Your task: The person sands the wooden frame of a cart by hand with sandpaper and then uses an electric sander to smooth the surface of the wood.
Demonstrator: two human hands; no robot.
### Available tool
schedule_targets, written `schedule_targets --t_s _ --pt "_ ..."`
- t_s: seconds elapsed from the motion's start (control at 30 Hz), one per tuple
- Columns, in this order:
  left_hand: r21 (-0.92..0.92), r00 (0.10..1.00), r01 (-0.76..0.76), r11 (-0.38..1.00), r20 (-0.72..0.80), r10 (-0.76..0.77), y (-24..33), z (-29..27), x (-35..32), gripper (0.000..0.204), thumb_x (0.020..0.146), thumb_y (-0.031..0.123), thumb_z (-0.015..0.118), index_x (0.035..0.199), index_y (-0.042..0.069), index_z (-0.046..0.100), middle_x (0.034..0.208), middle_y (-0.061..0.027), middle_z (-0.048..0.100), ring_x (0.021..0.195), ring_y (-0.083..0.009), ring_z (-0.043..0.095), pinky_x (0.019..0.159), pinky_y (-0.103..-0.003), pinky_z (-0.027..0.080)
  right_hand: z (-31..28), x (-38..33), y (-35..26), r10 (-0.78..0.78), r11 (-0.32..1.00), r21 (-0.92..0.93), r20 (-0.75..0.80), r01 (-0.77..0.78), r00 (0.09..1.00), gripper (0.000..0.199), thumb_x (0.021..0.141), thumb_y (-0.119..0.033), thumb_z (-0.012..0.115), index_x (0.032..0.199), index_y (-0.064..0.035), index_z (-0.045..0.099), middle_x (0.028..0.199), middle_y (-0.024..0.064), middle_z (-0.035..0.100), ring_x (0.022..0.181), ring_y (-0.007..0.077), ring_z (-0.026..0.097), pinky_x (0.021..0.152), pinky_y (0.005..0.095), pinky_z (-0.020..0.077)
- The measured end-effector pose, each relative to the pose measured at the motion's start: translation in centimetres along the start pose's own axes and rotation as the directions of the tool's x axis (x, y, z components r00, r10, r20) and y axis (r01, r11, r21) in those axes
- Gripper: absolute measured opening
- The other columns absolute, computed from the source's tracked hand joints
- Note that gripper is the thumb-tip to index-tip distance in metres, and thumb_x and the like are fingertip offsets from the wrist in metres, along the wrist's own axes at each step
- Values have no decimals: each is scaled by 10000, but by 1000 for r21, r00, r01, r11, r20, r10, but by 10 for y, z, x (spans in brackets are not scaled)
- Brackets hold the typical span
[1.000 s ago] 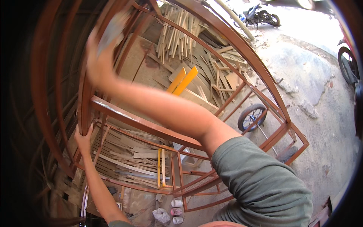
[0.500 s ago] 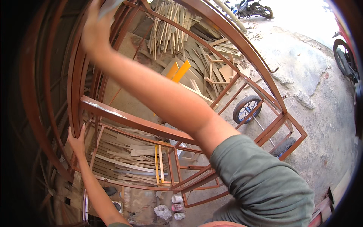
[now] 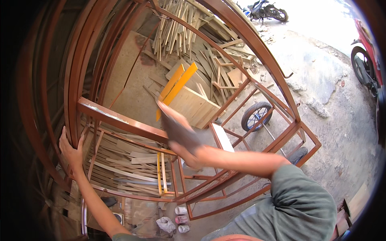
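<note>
A large red-brown metal frame (image 3: 120,117) of welded bars stands before me. At the left, my left hand (image 3: 72,152) grips the lower end of an upright post (image 3: 72,100), fingers and thumb on either side of it. My right hand (image 3: 189,156), blurred by motion, is over the middle of the frame near a crossbar. It is closed on a thin dark sheet (image 3: 183,130) that looks like sandpaper, though the blur hides its detail. Pale worn patches show on the crossbar's upper face.
Wood strips (image 3: 177,30) and boards are heaped beyond the frame; more slats (image 3: 128,168) lie below it. Yellow pieces (image 3: 179,86) rest by a wooden panel (image 3: 197,104). A spoked wheel (image 3: 256,116) is at the frame's right. Motorcycles (image 3: 364,66) stand farther off. Small containers (image 3: 181,219) sit near me.
My right hand has swung down and right from the top of the left posts to the frame's middle, carrying the sheet. My left hand stays on its post. The view has shifted slightly.
</note>
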State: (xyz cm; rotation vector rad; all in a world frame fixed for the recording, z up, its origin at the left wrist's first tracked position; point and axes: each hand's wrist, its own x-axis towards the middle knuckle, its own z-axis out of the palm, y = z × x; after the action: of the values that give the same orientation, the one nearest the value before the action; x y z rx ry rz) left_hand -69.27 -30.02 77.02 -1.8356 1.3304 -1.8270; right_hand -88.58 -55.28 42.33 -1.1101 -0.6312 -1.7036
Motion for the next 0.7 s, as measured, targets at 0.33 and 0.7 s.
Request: schedule_targets --t_s 0.33,0.7 --pt "-409 913 -180 895 -408 -4 80 -51 74 635 933 191 736 1506 83 487 1517 -160 515 1409 -276 491 1179 -437 392 -61 -178 -75 572 808 -235 91 -541 815 547 1013 -116 529 1507 75 392 1537 259 404 1437 374 419 1171 448 339" --pt "-304 916 -400 865 -126 380 221 56 -12 1034 887 779 449 1623 76 268 1701 -101 241 1587 -267 167 1283 -541 63 -137 -165 -103 567 621 -585 -124 -522 814 594 1047 -289 493 1489 82 349 1463 212 421 1329 312 458 1108 406 364"
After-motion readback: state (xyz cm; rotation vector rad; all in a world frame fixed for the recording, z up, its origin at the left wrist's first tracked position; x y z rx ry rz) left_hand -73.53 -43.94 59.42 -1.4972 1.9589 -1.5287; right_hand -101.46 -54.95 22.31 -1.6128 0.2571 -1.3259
